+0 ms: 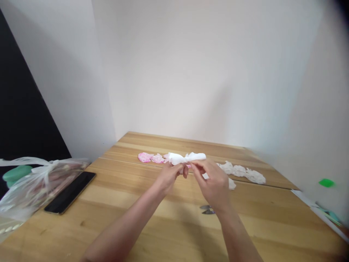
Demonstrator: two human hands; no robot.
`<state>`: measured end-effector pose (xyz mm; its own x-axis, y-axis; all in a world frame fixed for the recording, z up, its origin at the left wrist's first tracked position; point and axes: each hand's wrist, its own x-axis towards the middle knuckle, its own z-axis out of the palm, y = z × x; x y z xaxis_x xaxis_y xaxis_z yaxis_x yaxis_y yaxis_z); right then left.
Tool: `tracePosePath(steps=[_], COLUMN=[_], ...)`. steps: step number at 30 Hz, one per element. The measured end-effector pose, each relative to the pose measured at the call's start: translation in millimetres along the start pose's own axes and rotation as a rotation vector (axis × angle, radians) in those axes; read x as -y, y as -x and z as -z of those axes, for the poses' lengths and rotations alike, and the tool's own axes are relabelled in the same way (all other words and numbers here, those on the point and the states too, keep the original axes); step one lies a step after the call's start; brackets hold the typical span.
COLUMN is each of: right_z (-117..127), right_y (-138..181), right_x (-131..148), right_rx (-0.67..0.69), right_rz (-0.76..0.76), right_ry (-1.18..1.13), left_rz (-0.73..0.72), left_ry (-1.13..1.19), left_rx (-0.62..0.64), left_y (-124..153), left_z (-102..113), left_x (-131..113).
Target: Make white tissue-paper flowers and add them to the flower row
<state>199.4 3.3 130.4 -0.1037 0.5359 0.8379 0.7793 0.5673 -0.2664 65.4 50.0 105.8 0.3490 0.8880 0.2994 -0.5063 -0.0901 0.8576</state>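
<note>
A white piece of thin, soft sheet (177, 158), like tissue or cloth, is gathered narrow at its middle and spreads to both sides like a bow. My left hand (170, 176) is closed on it from below, just left of the gathered middle. My right hand (215, 183) pinches thumb and forefinger together at the gathered middle; what lies between those fingertips is too small to make out. Behind my hands, crumpled pink-and-white pieces (145, 157) lie on the left and crumpled white pieces (240, 171) on the right, some partly hidden.
Small thread snips (207, 211) lie on the wooden table (131, 225), partly behind my right wrist. To the left are a black phone (71, 193) and a filled clear plastic bag (40, 185). A white wall (191, 72) stands behind the table.
</note>
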Motion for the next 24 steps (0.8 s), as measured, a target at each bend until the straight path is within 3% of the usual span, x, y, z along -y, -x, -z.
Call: tracePosePath(steps=[3,8,13,18,21,24], right_z=[-3.7,-5.7,-5.5,-3.9,-3.0,-1.9], right_y=[-1.3,-1.7,-0.4,-2.3,-3.1,-3.6], right_x=[-2.5,-8.3,-10.8,-12.3,-11.8,-10.8], right_rx=[0.075,0.081,0.070,0.059,0.065,0.103], right_rz=[0.093,0.092,0.087,0.118,0.069,-0.073], right_ry=[0.013,0.028,0.025,-0.020,-0.049,-0.096], left_rz=[-0.013,-0.043,-0.039,-0.030,-0.015,-0.010], left_ry=[-0.057,-0.183,-0.177,-0.149,-0.137,-0.149], left_rx=[-0.026,-0.083,-0.140,-0.119,-0.118,-0.081], left_y=[0.5,0.4,1.8,3.6,3.5,3.0], left_z=[-2.5,-3.4,-6.8,-8.3,-6.4,-3.4], left_x=[0.4,1.9,1.7,0.8,1.8,3.0])
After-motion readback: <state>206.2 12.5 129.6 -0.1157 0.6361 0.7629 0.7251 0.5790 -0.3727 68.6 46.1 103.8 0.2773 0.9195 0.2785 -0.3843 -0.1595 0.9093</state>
